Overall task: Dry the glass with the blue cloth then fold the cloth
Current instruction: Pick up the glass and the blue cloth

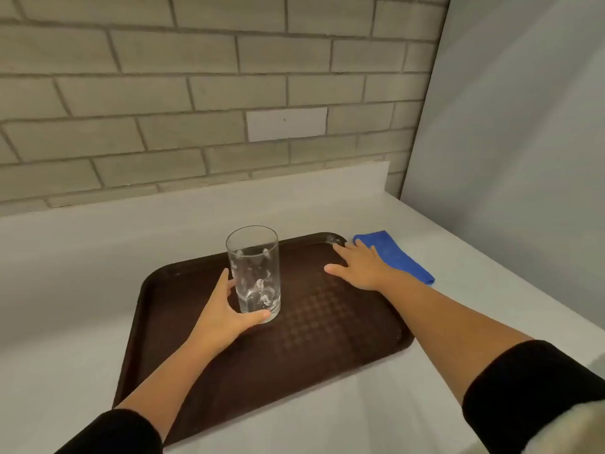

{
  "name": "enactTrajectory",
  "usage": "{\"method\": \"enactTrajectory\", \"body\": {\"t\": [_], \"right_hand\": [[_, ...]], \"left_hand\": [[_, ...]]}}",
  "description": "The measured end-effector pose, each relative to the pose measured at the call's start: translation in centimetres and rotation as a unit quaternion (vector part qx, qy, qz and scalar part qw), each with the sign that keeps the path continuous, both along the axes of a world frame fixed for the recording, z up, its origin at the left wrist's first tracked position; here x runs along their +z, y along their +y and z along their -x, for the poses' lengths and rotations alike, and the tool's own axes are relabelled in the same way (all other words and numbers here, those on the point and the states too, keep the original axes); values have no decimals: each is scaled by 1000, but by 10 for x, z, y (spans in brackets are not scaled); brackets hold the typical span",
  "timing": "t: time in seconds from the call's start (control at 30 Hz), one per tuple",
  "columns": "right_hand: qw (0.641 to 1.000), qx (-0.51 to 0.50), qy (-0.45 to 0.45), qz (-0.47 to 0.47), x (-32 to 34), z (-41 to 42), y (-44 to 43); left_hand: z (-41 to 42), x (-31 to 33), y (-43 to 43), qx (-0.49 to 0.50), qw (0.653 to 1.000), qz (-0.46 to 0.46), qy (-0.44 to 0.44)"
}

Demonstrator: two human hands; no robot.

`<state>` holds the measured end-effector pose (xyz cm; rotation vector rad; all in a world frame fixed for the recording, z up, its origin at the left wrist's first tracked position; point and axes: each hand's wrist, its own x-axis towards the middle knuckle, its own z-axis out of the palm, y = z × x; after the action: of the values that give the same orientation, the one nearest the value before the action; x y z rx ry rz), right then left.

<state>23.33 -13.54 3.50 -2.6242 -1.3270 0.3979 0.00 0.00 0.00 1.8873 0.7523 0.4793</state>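
Observation:
A tall clear glass (253, 267) with water drops on it stands upright on a dark brown tray (327, 329). My left hand (226, 314) wraps around the base of the glass, thumb in front and fingers behind. A folded blue cloth (396, 255) lies on the white counter just past the tray's far right corner. My right hand (358, 265) hovers with fingers spread over that corner of the tray, its fingertips at the near edge of the cloth, holding nothing.
The white counter (82, 257) ends at a low backsplash below a grey brick wall (163, 93). A pale panel (507, 142) closes off the right side, close behind the cloth.

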Motion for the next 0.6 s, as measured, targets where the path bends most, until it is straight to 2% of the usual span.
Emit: {"method": "enactTrajectory", "body": {"t": [0.07, 0.37, 0.53, 0.6], "right_hand": [[1000, -17, -15, 1, 0, -14, -2], [995, -88, -6, 54, -32, -92, -29], [988, -92, -126, 0, -47, -100, -27], [984, -97, -146, -38, -49, -105, -24]], "left_hand": [[-4, -3, 1, -17, 999, -4, -37], [-15, -21, 0, 33, 997, 21, -60], [-18, -22, -1, 80, 995, 20, -51], [-20, -19, -3, 91, 995, 18, -46]]}}
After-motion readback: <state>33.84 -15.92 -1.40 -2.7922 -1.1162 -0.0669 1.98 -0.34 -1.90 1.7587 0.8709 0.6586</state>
